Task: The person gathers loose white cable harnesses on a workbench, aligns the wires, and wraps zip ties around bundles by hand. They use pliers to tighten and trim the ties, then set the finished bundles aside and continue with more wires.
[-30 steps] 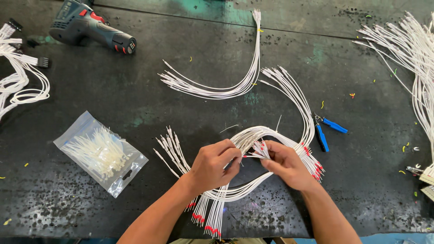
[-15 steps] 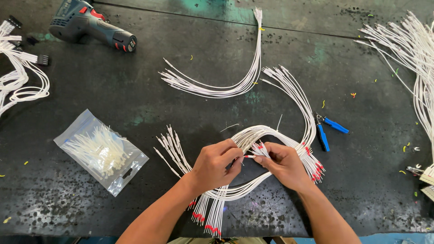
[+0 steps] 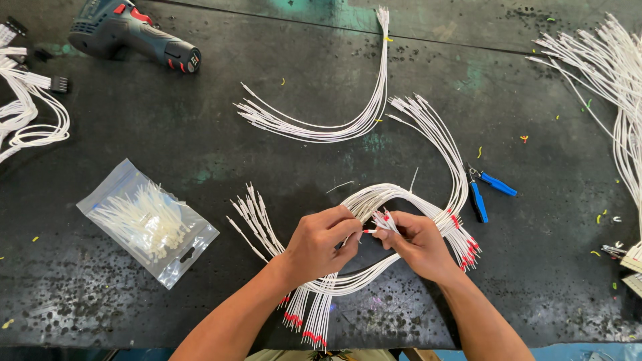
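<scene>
white wires, dark scuffed workbench

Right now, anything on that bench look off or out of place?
Nothing damaged or spilled. Only small scraps: yellow, green and orange snippets scattered over the right side of the black bench. The white wire bundles lie in tidy curves, the blue-handled cutters lie flat, and both hands pinch the wire ends between them.
</scene>
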The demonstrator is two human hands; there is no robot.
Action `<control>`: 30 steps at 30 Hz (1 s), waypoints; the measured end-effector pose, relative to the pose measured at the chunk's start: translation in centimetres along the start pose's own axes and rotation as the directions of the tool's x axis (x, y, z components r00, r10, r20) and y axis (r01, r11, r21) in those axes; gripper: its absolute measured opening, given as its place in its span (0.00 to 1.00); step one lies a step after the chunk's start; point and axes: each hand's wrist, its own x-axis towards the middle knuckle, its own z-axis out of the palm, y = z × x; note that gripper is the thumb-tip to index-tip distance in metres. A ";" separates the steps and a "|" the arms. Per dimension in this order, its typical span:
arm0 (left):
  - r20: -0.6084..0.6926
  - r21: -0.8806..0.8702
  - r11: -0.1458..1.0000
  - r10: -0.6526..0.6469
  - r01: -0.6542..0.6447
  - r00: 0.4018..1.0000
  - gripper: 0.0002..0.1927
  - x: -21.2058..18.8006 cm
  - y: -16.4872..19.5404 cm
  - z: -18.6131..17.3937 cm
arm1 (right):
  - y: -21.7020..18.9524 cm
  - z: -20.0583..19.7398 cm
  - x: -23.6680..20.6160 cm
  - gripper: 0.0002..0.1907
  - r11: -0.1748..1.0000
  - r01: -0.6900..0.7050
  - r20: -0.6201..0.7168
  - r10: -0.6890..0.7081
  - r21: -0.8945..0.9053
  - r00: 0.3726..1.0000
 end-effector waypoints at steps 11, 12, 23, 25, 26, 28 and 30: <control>-0.055 0.059 0.998 0.035 -0.032 0.998 0.11 0.4 0.3 -0.1 | -0.1 -0.1 -0.2 0.07 0.992 -0.020 0.008 0.021 -0.121 1.000; -0.053 0.060 0.998 0.036 -0.033 0.998 0.11 0.4 0.3 -0.2 | -0.3 -0.1 -0.2 0.07 0.992 -0.027 0.010 0.028 -0.127 1.000; -0.016 0.064 0.998 0.024 -0.023 1.000 0.10 0.0 -0.2 0.4 | -0.1 0.3 0.0 0.06 0.997 -0.052 -0.025 0.050 -0.062 0.998; -0.007 0.050 0.999 0.007 -0.007 1.000 0.10 -0.1 -0.2 0.6 | 0.2 0.4 -0.1 0.08 0.998 -0.040 -0.060 0.037 -0.050 0.998; -0.002 0.042 0.999 -0.002 0.002 1.000 0.10 -0.2 -0.3 0.6 | 0.3 0.5 -0.1 0.07 0.999 -0.032 -0.057 0.029 -0.039 0.998; 0.000 0.036 0.999 0.000 0.000 1.000 0.10 -0.2 -0.3 0.7 | 0.3 0.5 0.0 0.05 1.000 -0.015 -0.048 0.014 -0.019 0.999; -0.002 0.037 0.999 0.006 -0.006 1.000 0.10 -0.2 -0.4 0.7 | 0.1 0.4 0.1 0.06 0.996 0.008 -0.034 -0.011 -0.091 0.999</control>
